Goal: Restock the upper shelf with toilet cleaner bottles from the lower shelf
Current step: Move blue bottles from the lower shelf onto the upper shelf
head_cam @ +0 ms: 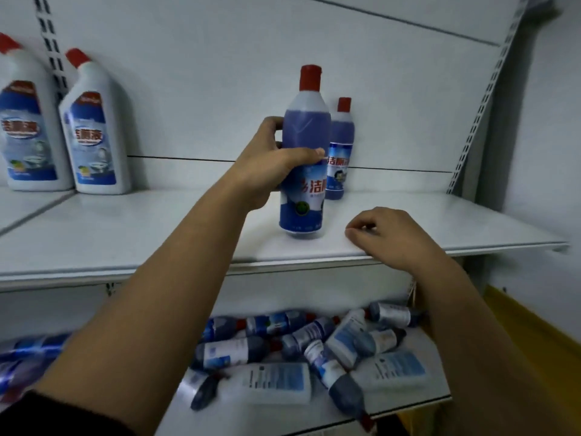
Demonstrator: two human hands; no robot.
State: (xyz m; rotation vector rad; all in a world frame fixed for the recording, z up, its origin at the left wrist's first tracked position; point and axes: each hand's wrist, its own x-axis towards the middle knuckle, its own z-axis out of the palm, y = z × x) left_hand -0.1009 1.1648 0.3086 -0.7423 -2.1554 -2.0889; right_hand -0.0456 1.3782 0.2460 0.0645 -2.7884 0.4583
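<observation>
White bottle (22, 127) cut by edge; rear bottle (342, 133) partly behind held bottle (303, 196).

White metal shelving unit. Back panel (220, 73) is white with horizontal seams. There are 2 slotted uprights: left upright (52, 42) at 11 o'clock, right upright (481, 102) at 2 o'clock. Upper shelf (125, 234) is white, as is the lower shelf (276, 418) at 6 o'clock. Plain white wall (547, 121) at 3 o'clock. Yellow surface (534, 335) at 4 o'clock. Lighting is dim and bluish.
</observation>
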